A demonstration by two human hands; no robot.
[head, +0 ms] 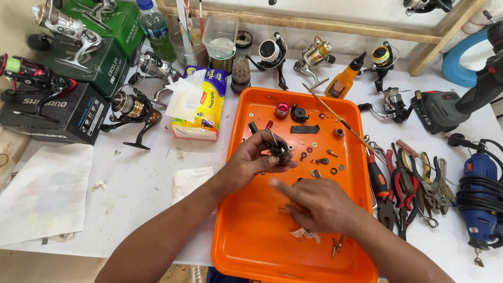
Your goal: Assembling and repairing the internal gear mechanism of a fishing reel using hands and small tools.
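My left hand (251, 162) grips a small black fishing reel body (277, 147) over the middle of an orange tray (246, 246). A thin metal stem sticks up from the part. My right hand (314, 204) hovers just below and right of it, blurred, index finger stretched toward the part; whether it pinches something is not visible. A crumpled bit of tissue (305, 234) lies under the right hand. Small washers, screws and a red knob (282, 110) are scattered on the tray's far half.
Pliers, cutters and a screwdriver (378, 178) lie right of the tray, with a blue rotary tool (479, 194) beyond. Several spinning reels, reel boxes, a tissue pack (201, 105), an orange oil bottle (343, 81) and a water bottle stand along the back. White paper lies at left.
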